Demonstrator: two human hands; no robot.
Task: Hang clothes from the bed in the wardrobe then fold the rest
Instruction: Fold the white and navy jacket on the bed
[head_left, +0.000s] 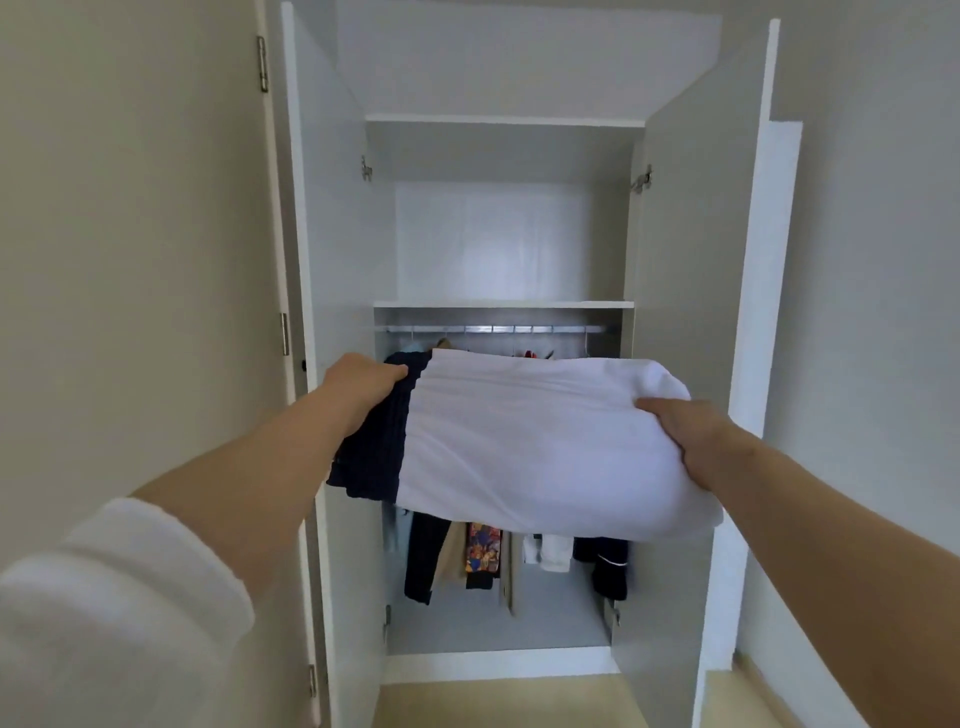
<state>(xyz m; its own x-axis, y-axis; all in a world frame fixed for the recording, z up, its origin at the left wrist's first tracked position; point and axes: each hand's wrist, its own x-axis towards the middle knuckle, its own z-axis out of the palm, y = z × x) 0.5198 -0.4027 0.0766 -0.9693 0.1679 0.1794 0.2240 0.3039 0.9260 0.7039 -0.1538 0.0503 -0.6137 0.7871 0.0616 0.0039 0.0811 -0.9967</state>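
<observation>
I hold a stack of folded clothes up in front of the open wardrobe (332, 218). On top lies a white folded garment (540, 441); a dark navy garment (371, 441) sticks out at its left end. My left hand (363, 387) grips the navy end, thumb on top. My right hand (685, 431) grips the white garment's right edge. The stack sits just below the white shelf (504, 304), at the level of the hanging rail (493, 329). Behind and below the stack hang several garments (483, 556) on hangers.
Both wardrobe doors stand wide open, the left door (306, 156) and the right door (691, 260) flanking my arms. Above the shelf is a bare white compartment (509, 239). A beige floor (498, 701) lies below. A plain wall (130, 208) fills the left side.
</observation>
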